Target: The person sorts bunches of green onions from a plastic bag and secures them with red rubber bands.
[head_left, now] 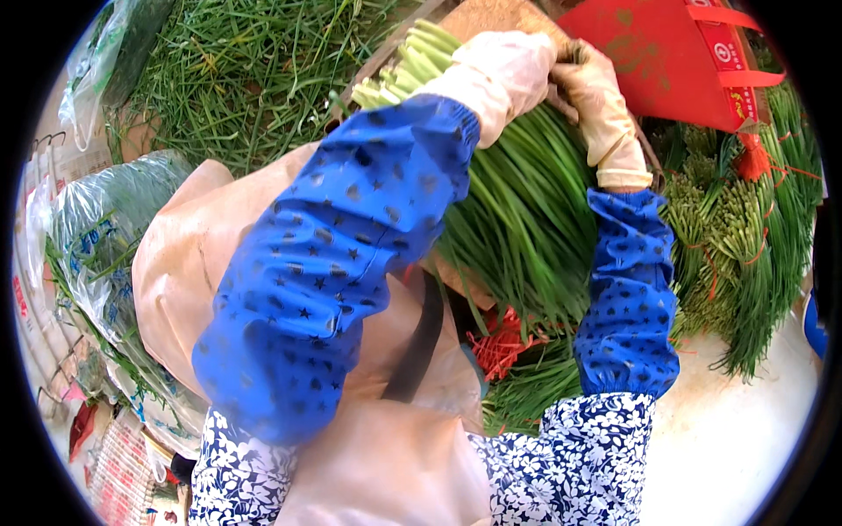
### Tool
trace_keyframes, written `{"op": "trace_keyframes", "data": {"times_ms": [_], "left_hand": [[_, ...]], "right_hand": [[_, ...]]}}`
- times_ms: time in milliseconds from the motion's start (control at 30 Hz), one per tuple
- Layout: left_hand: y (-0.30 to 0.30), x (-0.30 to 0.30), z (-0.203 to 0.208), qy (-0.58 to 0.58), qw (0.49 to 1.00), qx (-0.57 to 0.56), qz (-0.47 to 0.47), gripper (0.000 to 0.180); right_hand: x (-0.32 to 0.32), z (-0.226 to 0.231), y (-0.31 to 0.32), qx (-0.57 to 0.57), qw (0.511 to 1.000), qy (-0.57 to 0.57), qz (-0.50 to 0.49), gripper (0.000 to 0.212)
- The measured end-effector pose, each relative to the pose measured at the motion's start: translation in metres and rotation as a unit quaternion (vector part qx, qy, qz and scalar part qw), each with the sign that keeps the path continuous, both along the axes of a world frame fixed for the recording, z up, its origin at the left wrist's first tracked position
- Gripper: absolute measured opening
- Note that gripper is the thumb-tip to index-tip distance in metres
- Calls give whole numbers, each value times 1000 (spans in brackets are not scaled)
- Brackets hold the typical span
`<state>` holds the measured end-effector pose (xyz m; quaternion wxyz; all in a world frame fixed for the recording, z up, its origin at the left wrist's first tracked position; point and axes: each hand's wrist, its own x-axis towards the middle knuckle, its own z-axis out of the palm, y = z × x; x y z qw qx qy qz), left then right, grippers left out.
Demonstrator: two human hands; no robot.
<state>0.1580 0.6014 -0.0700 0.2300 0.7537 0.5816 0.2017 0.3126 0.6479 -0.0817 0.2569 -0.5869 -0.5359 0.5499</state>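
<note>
A thick bundle of Chinese chives [526,210] lies before me, pale stem ends toward the upper left and green leaves fanning down toward me. Across its stems is my left hand [504,74] in a cream rubber glove, fingers curled. My right hand [596,101], gloved alike, bends over the bundle's right edge, thumb and fingers pinched close to the left fingertips. Whatever the fingers pinch is too hidden to make out. Beneath the bundle a brown board [504,17] shows at the top.
Loose green leaves [254,79] cover the upper left. A red bag [658,57] stands at upper right, above several tied chive bundles [728,219]. Red string [504,342] lies tangled below the leaves. Clear plastic bags [123,210] are at left; a pinkish apron [377,465] covers my lap.
</note>
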Motion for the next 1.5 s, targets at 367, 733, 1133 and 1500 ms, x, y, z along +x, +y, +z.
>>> {"op": "trace_keyframes", "data": {"times_ms": [367,733,1133,1500], "left_hand": [[31,-17,-27,8,994,-66,-84,17],[20,-6,-21,-1,991,-13,-134,12],[8,1,-26,-5,991,0,-137,8],[-3,-16,-34,-10,978,111,-176,7]], "right_hand": [[-28,65,-69,362,921,-140,31,23],[-69,40,-233,-17,994,105,33,18],[-56,-9,-250,498,695,-315,413,4],[-64,72,-239,-79,973,202,-79,25]]}}
